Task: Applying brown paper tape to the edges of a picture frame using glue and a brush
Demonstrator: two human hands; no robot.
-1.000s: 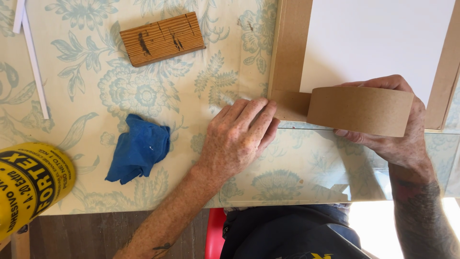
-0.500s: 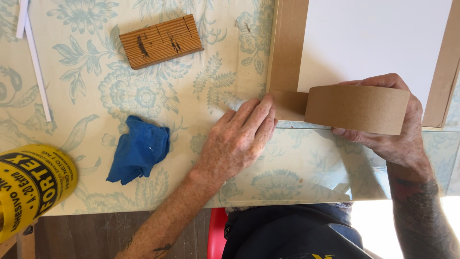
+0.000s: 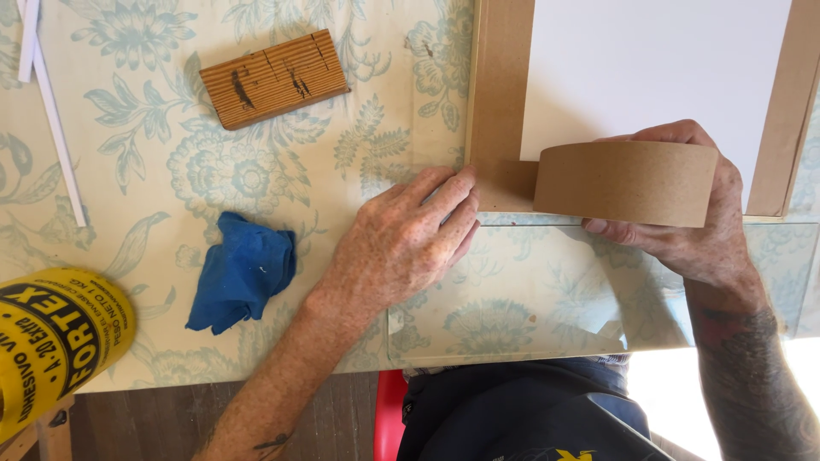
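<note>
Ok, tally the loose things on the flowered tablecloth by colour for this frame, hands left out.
Brown: 2, tape roll held by the right hand, ribbed block
Blue: 1, crumpled cloth
Yellow: 1, can
White: 1, strip
Total: 5

One tape roll [image 3: 625, 182], one blue cloth [image 3: 242, 270], one yellow can [image 3: 53, 341], one corrugated block [image 3: 274, 78]

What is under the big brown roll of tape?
Under the brown tape roll you can see a white sheet with brown tape borders and a clear sheet. The right hand holds the roll, which hides the spot directly beneath it.
</note>
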